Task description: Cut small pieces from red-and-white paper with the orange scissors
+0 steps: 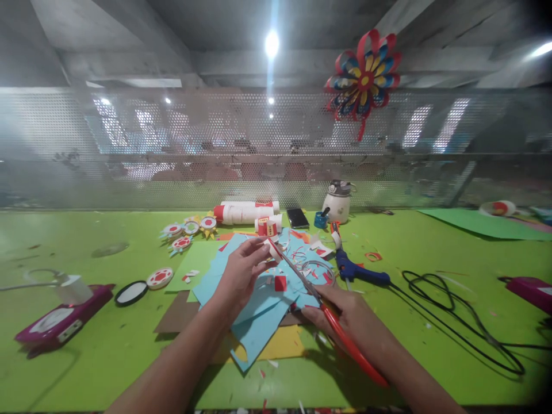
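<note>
The right hand [345, 313] lies nearest, clenched around the red handles of a pair of scissors [319, 302] whose blades point up-left toward the left hand [241, 273]. That left hand pinches a small white paper piece [273, 249] at the blade tips, above a heap of light-blue paper sheets [259, 322] on the green bench [107, 356]. A blue glue gun [360, 272] lies just right of the heap.
</note>
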